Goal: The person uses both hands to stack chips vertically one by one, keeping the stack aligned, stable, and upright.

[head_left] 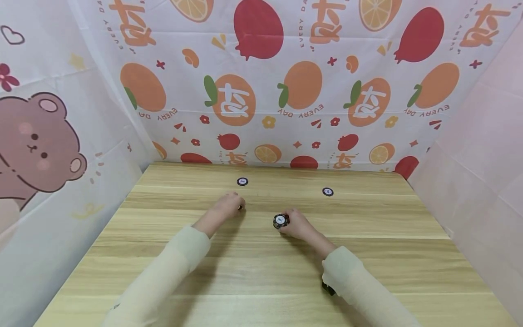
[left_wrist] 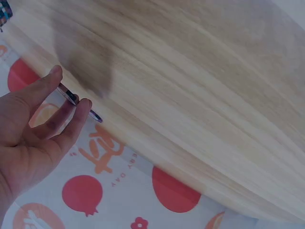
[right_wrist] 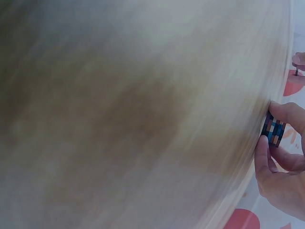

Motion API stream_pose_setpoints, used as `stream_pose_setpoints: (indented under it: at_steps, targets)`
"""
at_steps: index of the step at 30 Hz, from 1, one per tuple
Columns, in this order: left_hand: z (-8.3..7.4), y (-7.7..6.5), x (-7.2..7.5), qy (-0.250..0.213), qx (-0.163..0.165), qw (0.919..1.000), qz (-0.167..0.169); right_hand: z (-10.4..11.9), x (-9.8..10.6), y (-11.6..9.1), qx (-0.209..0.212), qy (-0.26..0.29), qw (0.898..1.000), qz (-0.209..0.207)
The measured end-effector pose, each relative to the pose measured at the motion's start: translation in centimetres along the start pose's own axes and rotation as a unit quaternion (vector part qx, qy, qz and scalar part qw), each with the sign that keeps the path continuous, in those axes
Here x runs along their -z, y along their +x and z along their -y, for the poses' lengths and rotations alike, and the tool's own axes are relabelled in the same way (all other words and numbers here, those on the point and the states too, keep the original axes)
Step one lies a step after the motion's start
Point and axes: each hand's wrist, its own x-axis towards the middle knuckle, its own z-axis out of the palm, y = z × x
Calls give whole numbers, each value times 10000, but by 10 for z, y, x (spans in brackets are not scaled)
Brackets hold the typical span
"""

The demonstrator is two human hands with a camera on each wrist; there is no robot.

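My left hand (head_left: 229, 205) pinches a single poker chip (left_wrist: 66, 93) between thumb and fingertips, seen edge-on in the left wrist view. In the head view most of that chip is hidden behind the fingers. To its right, my right hand (head_left: 297, 225) grips a short stack of black poker chips (head_left: 280, 220) by the sides, thumb and fingers around it. The top chip has a white centre with a number. The right wrist view shows the stack's patterned edges (right_wrist: 274, 130) close over the table. One chip (head_left: 242, 181) lies flat beyond my left hand.
Another flat chip (head_left: 328, 191) lies at the back right of the wooden table (head_left: 261, 272). A dark object (head_left: 328, 289) is partly covered by my right sleeve. A fruit-print cloth (head_left: 265, 113) hangs behind the table's far edge, with pale cloths on both sides.
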Motion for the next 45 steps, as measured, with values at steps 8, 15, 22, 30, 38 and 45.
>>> stream_pose_setpoints:
  at_steps: [8,15,22,30,38,45]
  targets:
    - [-13,5,-4,-71,75,9999,137,0,1,0,-55,55,10000,53]
    - [-27,10,-4,-127,75,9996,233,0,1,-1,-52,33,10000,61]
    - [-38,14,-6,-139,-42,9994,325,-1,1,-1,-64,80,9999,71]
    - [-49,18,-7,-190,-23,9992,341,-3,0,0,-4,51,10000,23]
    - [-62,21,-5,-282,-318,9990,145,-3,1,0,55,-22,10000,0]
    - [-73,24,-4,-301,-356,9989,94,-4,0,-1,142,10,9999,-14]
